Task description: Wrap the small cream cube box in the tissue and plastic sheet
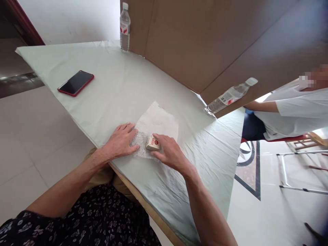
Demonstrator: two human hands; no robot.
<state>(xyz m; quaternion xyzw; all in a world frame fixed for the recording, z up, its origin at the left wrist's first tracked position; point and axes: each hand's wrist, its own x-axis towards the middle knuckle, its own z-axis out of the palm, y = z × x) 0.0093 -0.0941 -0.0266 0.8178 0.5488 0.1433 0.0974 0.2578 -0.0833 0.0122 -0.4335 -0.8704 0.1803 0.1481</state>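
Observation:
A small cream-coloured box (153, 142) with red print rests on a whitish wrapping sheet (160, 118), which looks like bubble wrap at its near left part. My right hand (169, 152) is closed about the box's right side, thumb at the near edge and fingers at the far edge. My left hand (122, 140) lies to the left of the box, apart from it, with its fingers stretched out and their tips on the sheet's left edge. Nothing is held in the left hand.
A phone in a red case (76, 83) lies at the table's (110, 78) left. A tall cardboard panel (184, 37) stands across the back, with a water bottle (124, 29) at its left end and another bottle (230, 96) at its right. Beyond sits a person in a white shirt (302, 107).

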